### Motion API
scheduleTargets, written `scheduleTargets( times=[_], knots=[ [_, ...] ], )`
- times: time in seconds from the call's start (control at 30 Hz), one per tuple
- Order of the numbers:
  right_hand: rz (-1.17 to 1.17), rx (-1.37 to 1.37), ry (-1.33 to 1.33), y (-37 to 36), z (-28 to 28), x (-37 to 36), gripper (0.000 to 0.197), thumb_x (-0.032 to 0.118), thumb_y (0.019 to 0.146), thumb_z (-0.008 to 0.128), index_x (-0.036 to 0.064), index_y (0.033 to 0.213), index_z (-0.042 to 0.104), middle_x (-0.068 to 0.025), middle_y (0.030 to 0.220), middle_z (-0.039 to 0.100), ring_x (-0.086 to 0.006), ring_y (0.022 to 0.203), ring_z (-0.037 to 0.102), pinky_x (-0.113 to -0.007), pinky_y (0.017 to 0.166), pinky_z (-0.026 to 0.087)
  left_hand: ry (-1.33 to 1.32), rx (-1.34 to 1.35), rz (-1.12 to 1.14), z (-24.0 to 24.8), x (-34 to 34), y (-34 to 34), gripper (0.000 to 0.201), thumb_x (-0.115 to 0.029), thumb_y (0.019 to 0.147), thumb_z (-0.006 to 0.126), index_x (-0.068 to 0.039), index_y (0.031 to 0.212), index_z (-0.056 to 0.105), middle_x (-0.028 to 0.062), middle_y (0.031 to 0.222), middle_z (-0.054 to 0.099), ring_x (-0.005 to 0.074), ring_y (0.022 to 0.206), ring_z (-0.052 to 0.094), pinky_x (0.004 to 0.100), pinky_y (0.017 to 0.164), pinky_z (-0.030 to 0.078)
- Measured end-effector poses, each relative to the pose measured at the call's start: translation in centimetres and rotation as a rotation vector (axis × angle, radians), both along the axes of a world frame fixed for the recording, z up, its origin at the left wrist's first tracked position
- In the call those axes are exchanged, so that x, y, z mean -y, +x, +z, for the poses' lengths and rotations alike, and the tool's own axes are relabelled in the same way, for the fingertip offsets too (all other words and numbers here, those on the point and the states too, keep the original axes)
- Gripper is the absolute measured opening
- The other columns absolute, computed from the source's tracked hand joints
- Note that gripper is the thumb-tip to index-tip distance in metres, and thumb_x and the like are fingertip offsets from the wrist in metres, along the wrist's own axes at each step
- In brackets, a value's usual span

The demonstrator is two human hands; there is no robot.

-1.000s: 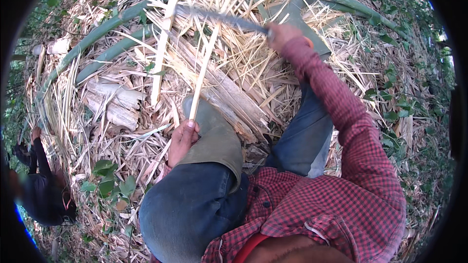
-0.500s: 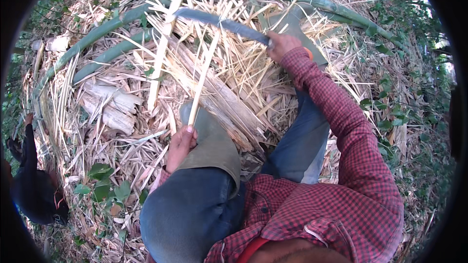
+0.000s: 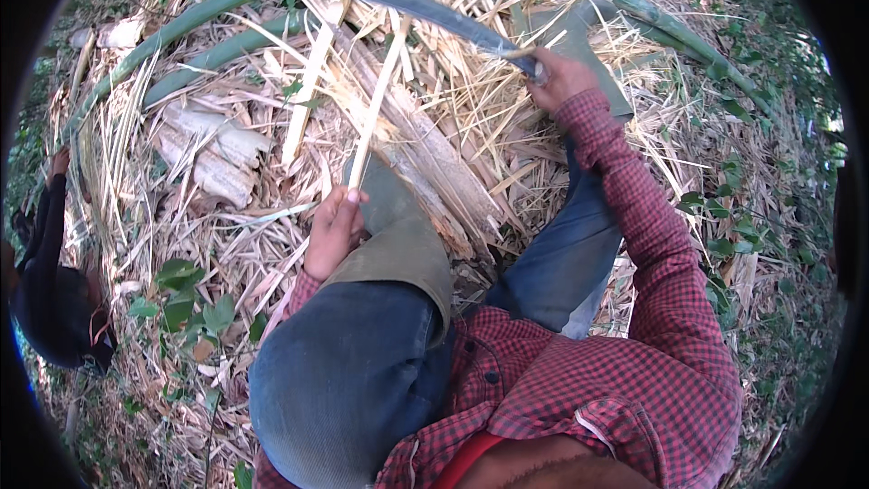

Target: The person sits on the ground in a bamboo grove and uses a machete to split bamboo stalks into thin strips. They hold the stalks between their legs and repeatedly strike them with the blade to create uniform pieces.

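My left hand [image 3: 333, 228] is closed on the near end of a long, pale split bamboo strip [image 3: 378, 107], beside my left boot [image 3: 389, 240]. The strip slants away over a weathered log [image 3: 444, 167], and its far end passes close under the blade in view; I cannot tell whether they touch. My right hand [image 3: 566, 81] grips the handle of a machete [image 3: 439, 20] whose long grey blade points to the left. The tip crosses in front of a wider pale bamboo strip [image 3: 315, 77].
Thin cut strips [image 3: 471, 109] lie heaped around the log. Green bamboo poles [image 3: 195, 27] curve across the far side. A curled piece of dry bark [image 3: 213, 154] and leafy shoots [image 3: 190, 299] lie to the left. Another person [image 3: 59, 281] in dark clothes is at the far left.
The view has shifted a little. My right hand has drawn the machete slightly to the right, and its blade looks sharper than before. My left hand keeps its hold on the strip.
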State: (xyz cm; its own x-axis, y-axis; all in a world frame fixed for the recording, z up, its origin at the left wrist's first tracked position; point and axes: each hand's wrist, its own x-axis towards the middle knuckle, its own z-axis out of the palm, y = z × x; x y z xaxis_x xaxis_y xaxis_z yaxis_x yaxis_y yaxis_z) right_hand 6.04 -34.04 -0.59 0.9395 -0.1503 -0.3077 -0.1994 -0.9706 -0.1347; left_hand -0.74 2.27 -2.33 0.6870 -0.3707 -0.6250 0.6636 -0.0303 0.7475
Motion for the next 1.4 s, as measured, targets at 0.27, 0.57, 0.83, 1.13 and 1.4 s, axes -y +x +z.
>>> scheduleTargets(
  times=[0.27, 0.57, 0.83, 1.13, 1.4],
  knots=[
    [0.472, 0.201, 0.267, -3.1, -2.4, -8.0, 0.029, 0.019, 0.07, 0.064, 0.0087, 0.09, 0.046, -0.0088, 0.077, 0.058, -0.0283, 0.07, 0.061, -0.04, 0.058, 0.049, -0.114, -0.061, 0.059, -0.3, 1.6, 2.9, 0.02, -0.025, 0.096, 0.041, -0.007, 0.089, 0.048, -0.0036, 0.056, 0.037, 0.0043, 0.04, 0.029, 0.0188, 0.036, 0.022],
    [0.588, 0.143, 0.218, -3.3, -3.5, -8.2, 0.028, 0.015, 0.069, 0.062, 0.0098, 0.092, 0.047, -0.0072, 0.077, 0.057, -0.0274, 0.071, 0.06, -0.04, 0.057, 0.049, -0.097, -0.029, 0.108, 0.0, 2.6, 2.4, 0.023, -0.022, 0.095, 0.041, -0.002, 0.098, 0.051, -0.0041, 0.056, 0.037, 0.004, 0.04, 0.028, 0.0197, 0.036, 0.022],
    [0.363, 0.04, 0.081, 0.0, -2.4, -4.8, 0.02, 0.019, 0.075, 0.062, 0.0123, 0.091, 0.051, -0.0083, 0.073, 0.061, -0.0247, 0.065, 0.062, -0.037, 0.061, 0.051, -0.07, -0.01, 0.029, 1.6, 1.4, 1.0, 0.023, -0.02, 0.096, 0.038, -0.003, 0.103, 0.05, -0.0054, 0.056, 0.035, 0.0022, 0.04, 0.027, 0.0183, 0.037, 0.022],
    [0.036, -0.219, 0.038, 3.0, -1.3, -3.6, 0.029, 0.024, 0.079, 0.057, 0.0132, 0.106, 0.055, -0.0088, 0.075, 0.063, -0.0238, 0.07, 0.063, -0.039, 0.063, 0.052, -0.099, -0.044, 0.062, 1.4, 0.2, -0.2, 0.022, -0.021, 0.096, 0.039, -0.004, 0.102, 0.052, -0.0059, 0.056, 0.036, 0.0018, 0.042, 0.027, 0.0173, 0.039, 0.023],
    [0.042, 0.02, -0.054, 3.7, -1.0, -0.6, 0.025, 0.024, 0.076, 0.062, 0.0105, 0.095, 0.052, -0.0126, 0.077, 0.062, -0.0309, 0.074, 0.063, -0.042, 0.07, 0.051, -0.079, -0.037, -0.016, 3.5, -0.4, -0.6, 0.023, -0.018, 0.096, 0.039, -0.002, 0.107, 0.052, -0.0054, 0.058, 0.036, 0.0023, 0.051, 0.031, 0.0171, 0.047, 0.025]
  ],
)
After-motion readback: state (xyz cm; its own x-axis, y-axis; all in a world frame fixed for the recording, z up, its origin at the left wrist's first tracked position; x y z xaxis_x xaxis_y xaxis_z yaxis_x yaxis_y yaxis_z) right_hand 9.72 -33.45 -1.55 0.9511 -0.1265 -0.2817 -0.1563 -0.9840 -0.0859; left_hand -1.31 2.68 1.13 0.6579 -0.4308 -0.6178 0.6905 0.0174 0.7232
